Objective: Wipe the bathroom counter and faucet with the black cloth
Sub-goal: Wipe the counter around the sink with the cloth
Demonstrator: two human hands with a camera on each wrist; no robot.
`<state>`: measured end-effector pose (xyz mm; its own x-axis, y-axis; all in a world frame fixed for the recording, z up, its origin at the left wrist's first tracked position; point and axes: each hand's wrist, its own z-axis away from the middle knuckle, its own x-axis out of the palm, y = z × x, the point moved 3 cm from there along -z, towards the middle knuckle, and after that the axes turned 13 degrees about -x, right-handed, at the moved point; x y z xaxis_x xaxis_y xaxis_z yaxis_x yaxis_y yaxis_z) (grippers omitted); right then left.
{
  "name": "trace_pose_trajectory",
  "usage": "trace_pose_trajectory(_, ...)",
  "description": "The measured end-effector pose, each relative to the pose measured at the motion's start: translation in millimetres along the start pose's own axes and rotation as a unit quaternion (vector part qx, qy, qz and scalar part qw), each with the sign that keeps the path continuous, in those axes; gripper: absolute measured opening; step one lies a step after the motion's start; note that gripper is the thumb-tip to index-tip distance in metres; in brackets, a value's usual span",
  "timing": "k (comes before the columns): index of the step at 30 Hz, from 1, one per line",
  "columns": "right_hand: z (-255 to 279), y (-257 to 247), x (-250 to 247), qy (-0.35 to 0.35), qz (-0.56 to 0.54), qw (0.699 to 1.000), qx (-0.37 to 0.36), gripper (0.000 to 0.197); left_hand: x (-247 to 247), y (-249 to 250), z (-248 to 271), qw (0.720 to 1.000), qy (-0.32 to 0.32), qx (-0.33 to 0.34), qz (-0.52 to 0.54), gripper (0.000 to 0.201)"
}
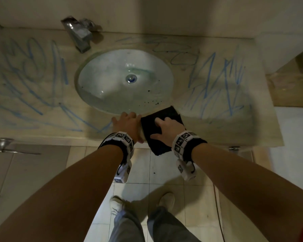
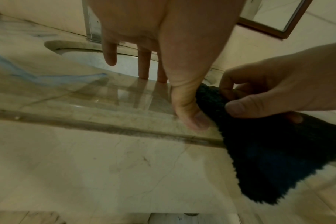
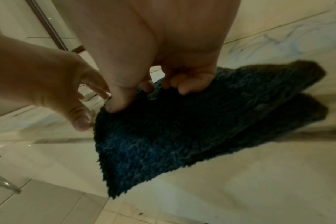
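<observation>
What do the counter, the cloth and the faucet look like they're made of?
Counter: polished beige stone, probably marble, veined and reflective. Black cloth: fluffy microfibre or terry, judging by the shaggy pile. Faucet: shiny chromed metal, apparently.

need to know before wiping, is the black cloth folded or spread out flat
Folded. The right wrist view shows the black cloth doubled into two stacked layers, gripped by the right hand at the counter edge.
</observation>
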<state>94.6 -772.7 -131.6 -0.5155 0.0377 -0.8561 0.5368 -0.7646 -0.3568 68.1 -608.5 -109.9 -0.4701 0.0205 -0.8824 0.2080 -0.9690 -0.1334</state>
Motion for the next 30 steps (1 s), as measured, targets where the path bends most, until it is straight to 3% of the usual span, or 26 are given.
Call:
trace_pose_trajectory(8,-26,-1,-6,0.034,-0.023,0.999,0.02,0.031,2,-2,-3,1.0,0.004,0.0,-0.004,0.097)
trace_pose_trajectory(17,-73,32,-42,0.048,-0.053,0.995,0.064,0.029,4,-2,-4,1.0,-0.007,0.001,-0.014,0.098)
trace_pose_trajectory(25,-13,-3,4,0.041,0.012,0.998,-0.052,0.025,1,2,-2,1.0,-0.002,-0.003,-0.002,0.09)
trace_pose_trajectory(30,-19,0,-1,0.047,0.006,0.998,-0.043,0.027,2,3,-3,1.0,-0.002,-0.007,-0.008,0.09)
